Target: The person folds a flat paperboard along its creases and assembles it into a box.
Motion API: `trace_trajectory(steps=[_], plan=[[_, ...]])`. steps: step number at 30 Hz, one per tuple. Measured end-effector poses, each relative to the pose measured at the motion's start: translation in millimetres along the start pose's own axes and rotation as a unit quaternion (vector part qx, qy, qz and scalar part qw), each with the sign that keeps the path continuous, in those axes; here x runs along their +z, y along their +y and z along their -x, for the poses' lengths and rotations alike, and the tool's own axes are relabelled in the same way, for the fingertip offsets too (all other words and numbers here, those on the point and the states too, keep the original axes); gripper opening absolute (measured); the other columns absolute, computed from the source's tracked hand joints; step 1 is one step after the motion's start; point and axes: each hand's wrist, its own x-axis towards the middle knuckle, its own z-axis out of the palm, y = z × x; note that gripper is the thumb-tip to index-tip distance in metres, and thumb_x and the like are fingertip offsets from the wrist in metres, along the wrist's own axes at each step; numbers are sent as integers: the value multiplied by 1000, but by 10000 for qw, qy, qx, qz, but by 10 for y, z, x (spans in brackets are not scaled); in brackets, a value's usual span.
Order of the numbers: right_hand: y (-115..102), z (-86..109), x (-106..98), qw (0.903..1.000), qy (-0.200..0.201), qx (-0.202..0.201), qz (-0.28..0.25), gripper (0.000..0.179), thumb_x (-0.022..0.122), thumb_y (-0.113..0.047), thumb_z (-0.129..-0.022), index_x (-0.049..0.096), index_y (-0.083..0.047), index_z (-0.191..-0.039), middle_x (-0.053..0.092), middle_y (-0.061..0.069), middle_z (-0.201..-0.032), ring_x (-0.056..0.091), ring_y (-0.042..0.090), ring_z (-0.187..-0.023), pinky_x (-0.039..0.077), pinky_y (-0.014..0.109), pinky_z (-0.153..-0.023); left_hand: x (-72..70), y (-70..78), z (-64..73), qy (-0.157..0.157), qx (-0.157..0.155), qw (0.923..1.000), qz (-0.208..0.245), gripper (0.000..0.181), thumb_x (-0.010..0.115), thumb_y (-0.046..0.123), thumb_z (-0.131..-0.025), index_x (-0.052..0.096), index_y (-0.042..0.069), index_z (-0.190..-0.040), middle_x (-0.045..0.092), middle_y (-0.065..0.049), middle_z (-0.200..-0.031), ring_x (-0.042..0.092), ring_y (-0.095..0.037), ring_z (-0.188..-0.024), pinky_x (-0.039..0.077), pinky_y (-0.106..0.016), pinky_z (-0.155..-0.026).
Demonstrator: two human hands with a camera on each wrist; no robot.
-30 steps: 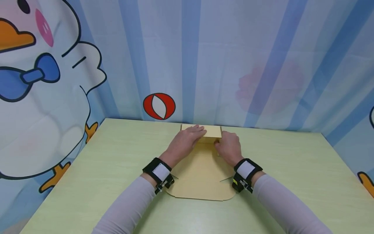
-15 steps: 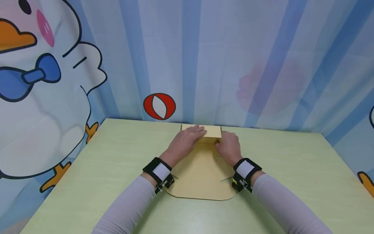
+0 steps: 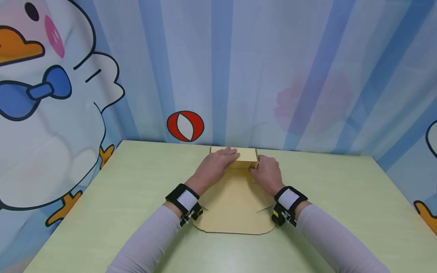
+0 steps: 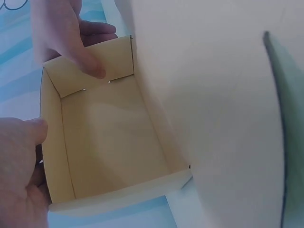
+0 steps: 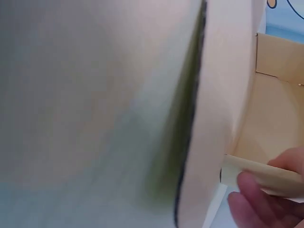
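A partly folded cardboard box [image 3: 247,154] stands on its side by the table's back edge, its hollow facing me in the left wrist view. From it a long flat flap [image 3: 235,212] with rounded corners and two slits reaches toward me. My left hand [image 3: 215,163] lies across the box's top wall, fingers extended. On the right, my right hand [image 3: 268,172] pinches the side wall [image 5: 266,179], its thumb [image 4: 90,64] inside the box and the other fingers [image 5: 254,192] outside.
The pale green table [image 3: 143,182] spreads around the cardboard. Behind it hangs a striped blue curtain [image 3: 252,76] printed with a duck [image 3: 51,144] and a red and white ball [image 3: 185,126]. Each wrist wears a black strap with a camera.
The head view has shifted slightly. Both hands keep their places on the box, and the right hand's hold on the side wall looks the same.
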Motion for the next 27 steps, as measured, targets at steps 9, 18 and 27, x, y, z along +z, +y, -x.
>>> trace_trajectory(steps=[9, 18, 27], plan=[[6, 64, -129, 9978, -606, -224, -139, 32, 73, -24, -86, 70, 2, -104, 76, 15, -91, 72, 26, -81, 59, 37, -70, -17, -73, 19, -36, -12, 9981, -618, 37, 61, 10, -97, 63, 15, -134, 64, -3, -136, 60, -21, -128, 51, -35, -104], [81, 165, -360, 9935, -679, -734, -542, 35, 73, -23, -87, 71, 2, -112, 75, 17, -103, 72, 30, -93, 59, 43, -81, -115, -268, 36, 512, -358, 9939, -914, 27, 62, 16, -97, 70, 14, -123, 74, -5, -119, 71, -22, -107, 58, -36, -94], [264, 230, -532, 9880, -1039, -373, -1078, 43, 69, -29, -91, 66, -2, -124, 69, 18, -123, 66, 35, -109, 56, 46, -89, -287, -496, 138, 587, -1185, 9871, -904, 17, 59, 18, -100, 73, 8, -98, 71, -8, -78, 70, -26, -75, 59, -36, -66]])
